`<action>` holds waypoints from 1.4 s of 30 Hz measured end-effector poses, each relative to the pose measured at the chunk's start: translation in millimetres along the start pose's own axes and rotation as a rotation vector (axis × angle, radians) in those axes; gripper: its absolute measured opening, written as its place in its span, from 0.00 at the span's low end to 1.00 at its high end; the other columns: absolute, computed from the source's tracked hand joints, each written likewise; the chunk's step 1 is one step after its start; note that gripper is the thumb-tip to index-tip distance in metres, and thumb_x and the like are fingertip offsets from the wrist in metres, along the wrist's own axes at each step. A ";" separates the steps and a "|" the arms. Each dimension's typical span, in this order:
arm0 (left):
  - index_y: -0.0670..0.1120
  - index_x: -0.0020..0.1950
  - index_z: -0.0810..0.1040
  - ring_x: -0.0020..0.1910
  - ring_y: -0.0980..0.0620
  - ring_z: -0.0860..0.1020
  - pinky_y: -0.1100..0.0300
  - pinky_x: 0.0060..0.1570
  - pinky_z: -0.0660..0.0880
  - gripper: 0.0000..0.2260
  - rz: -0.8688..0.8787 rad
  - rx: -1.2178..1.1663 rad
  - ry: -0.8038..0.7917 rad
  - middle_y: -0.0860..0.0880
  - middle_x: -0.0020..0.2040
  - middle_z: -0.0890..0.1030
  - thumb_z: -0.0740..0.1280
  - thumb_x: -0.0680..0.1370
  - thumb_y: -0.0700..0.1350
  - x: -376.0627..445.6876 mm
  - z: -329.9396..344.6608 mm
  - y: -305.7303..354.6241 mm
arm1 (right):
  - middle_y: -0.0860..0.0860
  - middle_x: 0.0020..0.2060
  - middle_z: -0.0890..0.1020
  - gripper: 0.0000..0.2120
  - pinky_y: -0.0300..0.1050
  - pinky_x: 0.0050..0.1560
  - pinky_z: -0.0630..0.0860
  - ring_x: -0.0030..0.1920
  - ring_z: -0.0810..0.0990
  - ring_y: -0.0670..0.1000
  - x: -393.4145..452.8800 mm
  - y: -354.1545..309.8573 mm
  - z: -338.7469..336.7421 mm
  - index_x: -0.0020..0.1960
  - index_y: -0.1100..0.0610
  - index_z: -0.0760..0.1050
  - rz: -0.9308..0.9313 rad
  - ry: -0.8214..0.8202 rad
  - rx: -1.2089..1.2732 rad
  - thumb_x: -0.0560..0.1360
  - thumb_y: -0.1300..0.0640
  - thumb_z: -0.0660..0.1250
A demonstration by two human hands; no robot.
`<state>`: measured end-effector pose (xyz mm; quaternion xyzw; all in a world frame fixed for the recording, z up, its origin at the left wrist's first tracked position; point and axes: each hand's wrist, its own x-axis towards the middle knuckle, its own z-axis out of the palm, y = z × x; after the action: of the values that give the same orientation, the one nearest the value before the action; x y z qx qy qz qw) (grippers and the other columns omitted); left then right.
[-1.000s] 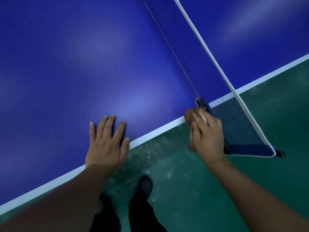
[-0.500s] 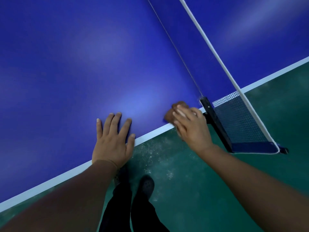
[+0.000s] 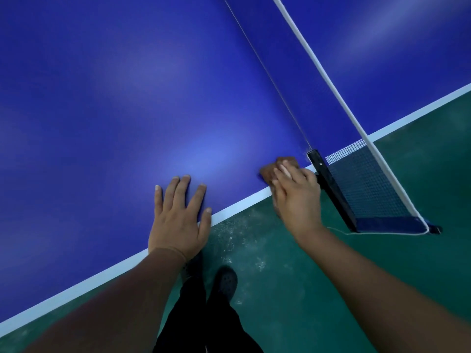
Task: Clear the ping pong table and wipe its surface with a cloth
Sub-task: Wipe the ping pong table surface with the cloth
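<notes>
The blue ping pong table (image 3: 127, 98) fills the upper left, with a white line along its near edge. My left hand (image 3: 179, 215) rests flat on the table at that edge, fingers spread. My right hand (image 3: 297, 197) holds a small brown cloth (image 3: 274, 169) against the table surface right by the edge, just left of the black net post (image 3: 328, 184). Most of the cloth is hidden under my fingers.
The net (image 3: 367, 184) with its white top band runs from the post up and away, overhanging the table side. Green floor (image 3: 331, 276) with pale scuff marks lies below. My dark trousers and shoes (image 3: 224, 281) stand close to the table edge.
My right hand moved the cloth from off the table's edge by the net post leftward onto the blue surface. My left hand stayed flat on the table.
</notes>
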<state>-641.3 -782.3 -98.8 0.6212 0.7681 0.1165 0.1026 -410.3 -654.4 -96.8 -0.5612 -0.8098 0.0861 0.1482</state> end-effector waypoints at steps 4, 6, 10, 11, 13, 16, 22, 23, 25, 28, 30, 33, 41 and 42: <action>0.45 0.70 0.75 0.74 0.38 0.64 0.37 0.75 0.51 0.23 -0.005 -0.045 0.004 0.40 0.72 0.70 0.56 0.80 0.54 1.2 -3.5 -0.9 | 0.51 0.71 0.74 0.20 0.58 0.64 0.71 0.69 0.69 0.59 36.4 -57.9 25.0 0.67 0.54 0.79 -0.076 -0.069 -0.068 0.79 0.50 0.60; 0.43 0.67 0.77 0.72 0.39 0.66 0.38 0.75 0.51 0.22 -0.008 -0.093 0.044 0.40 0.70 0.72 0.57 0.79 0.52 8.2 -6.6 -4.5 | 0.52 0.73 0.72 0.21 0.60 0.71 0.65 0.73 0.66 0.61 51.7 -73.9 31.7 0.70 0.55 0.76 -0.102 -0.099 -0.108 0.79 0.51 0.60; 0.41 0.65 0.77 0.70 0.40 0.67 0.40 0.75 0.50 0.21 0.001 -0.121 0.134 0.40 0.68 0.74 0.58 0.77 0.50 48.6 -17.7 -20.6 | 0.52 0.74 0.70 0.22 0.59 0.74 0.62 0.75 0.64 0.61 83.2 -83.6 41.6 0.71 0.57 0.74 -0.231 -0.146 -0.106 0.80 0.52 0.59; 0.41 0.65 0.77 0.71 0.40 0.66 0.41 0.75 0.49 0.21 -0.005 -0.115 0.135 0.40 0.69 0.74 0.57 0.77 0.50 64.1 -20.5 -27.1 | 0.52 0.74 0.70 0.22 0.58 0.74 0.62 0.75 0.64 0.60 92.0 -86.5 44.4 0.71 0.57 0.74 -0.257 -0.157 -0.103 0.80 0.51 0.58; 0.42 0.66 0.77 0.71 0.41 0.66 0.40 0.75 0.49 0.22 -0.035 -0.107 0.127 0.41 0.69 0.74 0.56 0.77 0.50 98.9 -25.7 -42.1 | 0.52 0.74 0.70 0.23 0.58 0.74 0.62 0.75 0.65 0.60 111.1 -95.2 50.8 0.71 0.56 0.74 -0.289 -0.171 -0.107 0.80 0.51 0.56; 0.42 0.67 0.76 0.71 0.40 0.68 0.36 0.74 0.52 0.24 -0.063 -0.076 0.108 0.41 0.70 0.74 0.54 0.77 0.51 150.2 -31.8 -65.7 | 0.52 0.74 0.70 0.24 0.59 0.75 0.63 0.76 0.64 0.59 142.1 -108.1 59.6 0.72 0.56 0.73 -0.300 -0.180 -0.112 0.81 0.50 0.54; 0.41 0.71 0.72 0.74 0.41 0.65 0.37 0.75 0.52 0.25 -0.075 -0.011 0.096 0.40 0.73 0.70 0.53 0.79 0.52 200.2 -31.9 -97.6 | 0.52 0.74 0.70 0.24 0.58 0.75 0.63 0.75 0.65 0.59 205.1 -132.3 76.2 0.75 0.54 0.67 -0.302 -0.163 -0.092 0.81 0.49 0.53; 0.41 0.72 0.71 0.74 0.41 0.64 0.38 0.75 0.51 0.25 -0.072 -0.009 0.098 0.40 0.73 0.70 0.53 0.79 0.52 200.7 -30.7 -98.7 | 0.52 0.74 0.71 0.25 0.58 0.75 0.63 0.75 0.66 0.58 213.4 -136.7 78.8 0.76 0.55 0.66 -0.305 -0.151 -0.076 0.81 0.49 0.54; 0.39 0.71 0.71 0.74 0.40 0.64 0.38 0.75 0.51 0.26 -0.051 0.005 0.109 0.38 0.73 0.70 0.54 0.79 0.52 203.2 -27.4 -99.3 | 0.52 0.73 0.72 0.25 0.56 0.74 0.63 0.75 0.66 0.57 231.8 -144.7 85.4 0.76 0.56 0.66 -0.300 -0.133 -0.038 0.81 0.49 0.55; 0.40 0.71 0.72 0.75 0.40 0.63 0.37 0.73 0.53 0.26 -0.047 0.044 0.081 0.38 0.73 0.70 0.55 0.78 0.51 206.3 -26.2 -100.8 | 0.51 0.73 0.73 0.26 0.55 0.74 0.63 0.75 0.67 0.56 264.3 -161.2 96.7 0.73 0.58 0.70 -0.283 -0.138 -0.005 0.80 0.48 0.54; 0.40 0.71 0.73 0.75 0.40 0.63 0.36 0.72 0.54 0.26 -0.037 0.066 0.048 0.39 0.74 0.70 0.56 0.77 0.52 208.4 -26.6 -101.9 | 0.52 0.74 0.71 0.26 0.56 0.75 0.61 0.76 0.65 0.56 295.9 -177.3 104.9 0.74 0.58 0.69 -0.273 -0.158 0.016 0.80 0.48 0.53; 0.41 0.70 0.75 0.75 0.40 0.63 0.35 0.72 0.54 0.26 -0.028 0.083 0.031 0.39 0.74 0.70 0.57 0.76 0.52 211.0 -26.6 -103.2 | 0.51 0.77 0.65 0.25 0.55 0.78 0.54 0.79 0.57 0.57 351.0 -203.1 117.8 0.78 0.57 0.63 -0.218 -0.226 0.023 0.83 0.51 0.55; 0.41 0.72 0.73 0.76 0.39 0.62 0.34 0.73 0.53 0.27 -0.037 0.074 -0.001 0.38 0.75 0.68 0.56 0.77 0.54 212.4 -28.3 -102.5 | 0.50 0.78 0.62 0.18 0.56 0.78 0.51 0.80 0.52 0.58 384.5 -195.9 124.2 0.73 0.52 0.69 0.124 -0.135 -0.014 0.83 0.54 0.57; 0.41 0.71 0.73 0.76 0.38 0.62 0.33 0.73 0.53 0.27 -0.036 0.079 -0.003 0.38 0.74 0.68 0.56 0.77 0.54 212.1 -29.1 -102.2 | 0.50 0.78 0.62 0.18 0.56 0.78 0.51 0.79 0.52 0.58 376.9 -181.7 119.1 0.72 0.52 0.70 0.175 -0.112 -0.013 0.83 0.54 0.57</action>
<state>-789.1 -596.8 -105.2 0.6109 0.7832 0.0831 0.0810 -733.9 -363.7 -99.4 -0.6248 -0.7654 0.1247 0.0908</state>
